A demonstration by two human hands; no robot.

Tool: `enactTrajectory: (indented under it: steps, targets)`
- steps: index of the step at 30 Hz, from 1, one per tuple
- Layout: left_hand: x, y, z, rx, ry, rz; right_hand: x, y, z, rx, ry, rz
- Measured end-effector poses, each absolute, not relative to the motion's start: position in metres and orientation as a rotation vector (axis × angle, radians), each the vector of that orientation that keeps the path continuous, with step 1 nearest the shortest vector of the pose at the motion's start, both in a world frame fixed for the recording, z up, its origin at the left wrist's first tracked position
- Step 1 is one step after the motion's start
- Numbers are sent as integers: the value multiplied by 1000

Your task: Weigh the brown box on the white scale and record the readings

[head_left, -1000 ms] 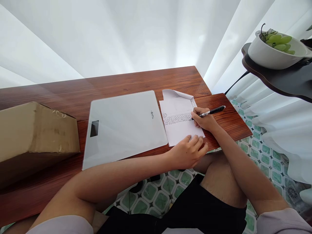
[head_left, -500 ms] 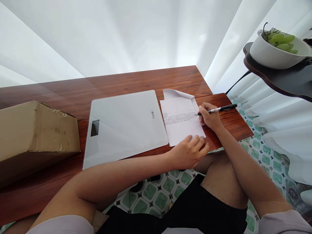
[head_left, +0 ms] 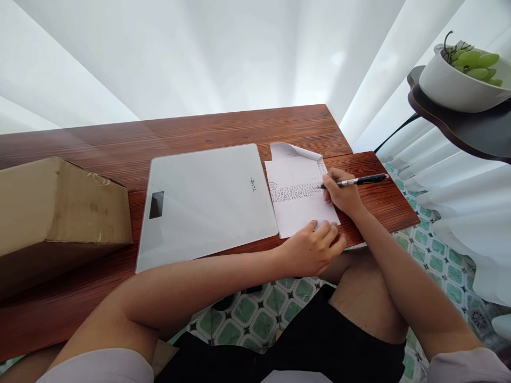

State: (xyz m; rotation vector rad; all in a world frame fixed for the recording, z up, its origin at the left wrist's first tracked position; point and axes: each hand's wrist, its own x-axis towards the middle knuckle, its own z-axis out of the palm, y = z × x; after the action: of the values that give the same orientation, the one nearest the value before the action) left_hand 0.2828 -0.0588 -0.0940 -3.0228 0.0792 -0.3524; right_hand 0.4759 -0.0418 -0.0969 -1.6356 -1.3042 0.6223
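A scuffed brown cardboard box (head_left: 85,205), angular and blunt-cornered, is seen at left on a reddish-brown, wood-grained tabletop (head_left: 207,130). Next to it, a flat, glossy white scale (head_left: 207,207) with rounded corners and a dark rectangular window is laid along the tabletop's near edge. Just beside its right side, white paper (head_left: 299,213) is placed near the tabletop's right end, its far part curled over, with rows of small handwriting set across its middle. The near edge of the paper is overlapped by the left hand (head_left: 311,250), its fingers bent and slightly spread. A slim, round-barrelled pen (head_left: 361,181), mostly black, is pinched by the right hand (head_left: 344,194) between thumb and fingers at the paper's right edge. Its tip is pointed left, at the written rows; whether contact is made cannot be told. Its long axis is aligned roughly with the tabletop's near edge. At far right, green grapes (head_left: 475,64) are held in a smooth white bowl (head_left: 451,88).
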Motion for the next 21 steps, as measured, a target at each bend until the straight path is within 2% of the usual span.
enactTrajectory:
  steps: [4, 9, 21]
  targets:
    - [283, -59, -94, -3005, 83, -384, 490, -38, -90, -1709, -1265, 305]
    - [283, -59, -96, -3028, 82, -386, 499, -33, -83, -1811, -1534, 24]
    - [285, -60, -97, -3053, 63, -370, 493, -11, -99, -2029, -1509, 100]
